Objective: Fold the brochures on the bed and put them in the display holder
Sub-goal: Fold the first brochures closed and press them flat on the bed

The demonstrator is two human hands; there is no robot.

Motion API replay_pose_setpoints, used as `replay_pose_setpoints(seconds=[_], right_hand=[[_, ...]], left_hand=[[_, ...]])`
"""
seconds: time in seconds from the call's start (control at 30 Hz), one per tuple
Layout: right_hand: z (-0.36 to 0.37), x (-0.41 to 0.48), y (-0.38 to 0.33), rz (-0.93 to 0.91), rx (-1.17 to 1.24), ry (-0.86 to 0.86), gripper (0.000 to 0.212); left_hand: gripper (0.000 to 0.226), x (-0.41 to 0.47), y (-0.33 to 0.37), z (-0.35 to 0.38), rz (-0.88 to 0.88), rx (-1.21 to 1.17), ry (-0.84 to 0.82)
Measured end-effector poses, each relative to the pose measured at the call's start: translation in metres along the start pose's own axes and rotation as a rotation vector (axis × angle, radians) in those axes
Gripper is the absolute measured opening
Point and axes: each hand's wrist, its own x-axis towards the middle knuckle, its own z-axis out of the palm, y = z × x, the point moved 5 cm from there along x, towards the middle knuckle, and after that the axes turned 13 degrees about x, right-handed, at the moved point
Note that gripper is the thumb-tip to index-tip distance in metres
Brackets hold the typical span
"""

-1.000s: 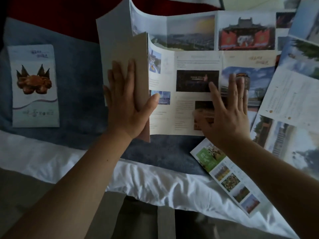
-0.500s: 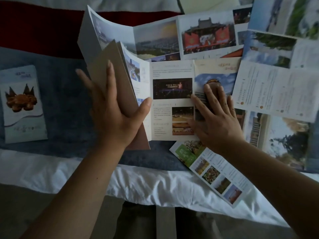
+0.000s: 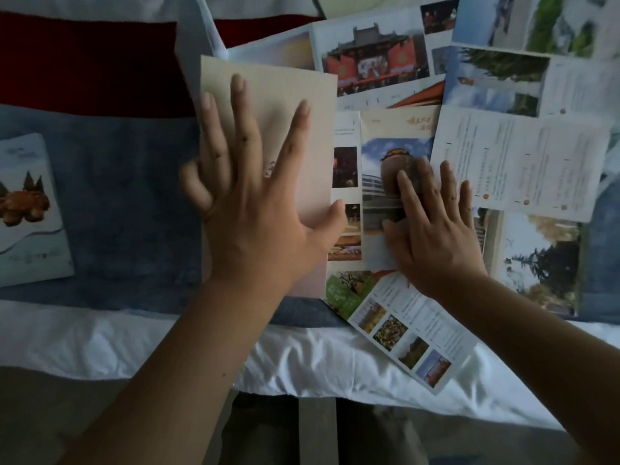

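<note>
- Your left hand (image 3: 255,209) is flat, fingers spread, pressing the brochure's (image 3: 268,105) folded tan panel down, bed (image 3: 127,203) centre.
- Right hand (image 3: 432,226), at 3 o'clock, lies flat pinning its picture panel.

The brochure (image 3: 268,105) under the left hand (image 3: 255,209) is matt beige paper, the spread brochures (image 3: 516,156) look like smooth printed paper with a slight sheen, the blue bed runner (image 3: 127,209) appears soft napped cloth, and the white sheet (image 3: 302,360) is smooth, creased fabric.
</note>
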Motion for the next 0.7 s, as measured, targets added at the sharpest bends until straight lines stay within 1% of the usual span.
replay_pose_setpoints(seconds=[0.13,0.33,0.43,0.53,0.7], right_hand=[[0.0,-0.002,0.004,0.0,-0.004,-0.004,0.072],[0.002,-0.001,0.001,0.012,0.024,0.019,0.072],[0.004,0.002,-0.001,0.009,0.041,0.007,0.072],[0.002,0.003,0.0,-0.005,0.067,0.029,0.068],[0.001,-0.002,0.011,0.009,0.098,0.054,0.067]], left_hand=[[0.095,0.0,0.007,-0.024,0.005,0.085,-0.004],[0.097,-0.001,0.001,-0.046,0.007,0.111,0.003],[0.096,-0.002,0.018,-0.032,0.065,0.078,-0.029],[0.095,-0.002,0.044,-0.005,0.134,0.053,-0.072],[0.092,0.004,0.073,0.042,0.163,0.0,-0.122]])
